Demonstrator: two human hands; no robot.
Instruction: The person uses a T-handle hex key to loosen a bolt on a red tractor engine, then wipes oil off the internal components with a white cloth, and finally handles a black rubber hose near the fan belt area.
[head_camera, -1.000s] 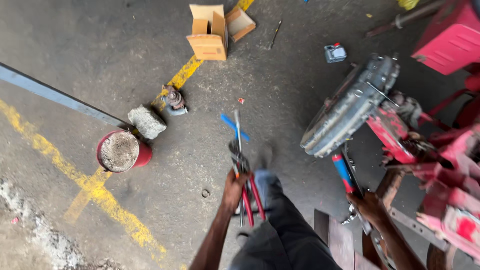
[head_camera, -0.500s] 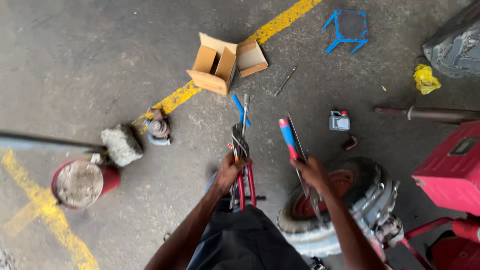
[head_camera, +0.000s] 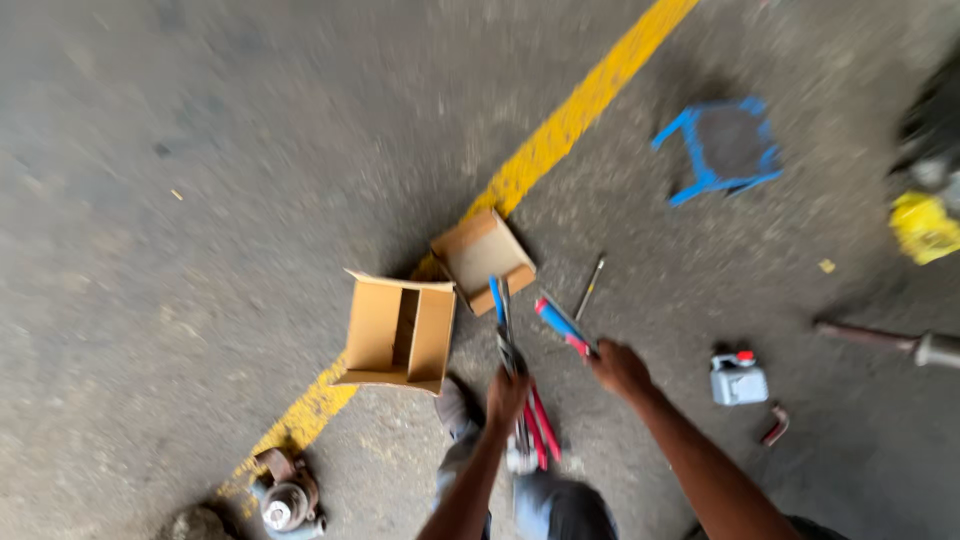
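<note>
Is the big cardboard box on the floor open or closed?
Open. The cardboard box lies with its flaps spread, so you see straight into it, with a divider down the middle. Nothing shows inside, though the picture is blurry.

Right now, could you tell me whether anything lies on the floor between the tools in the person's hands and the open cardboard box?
Nothing visible does. The left hand grips red-handled tools, the right hand a blue and red tool. The open cardboard box sits just to their left on the yellow line, with only bare concrete between, though the picture is blurred.
</note>
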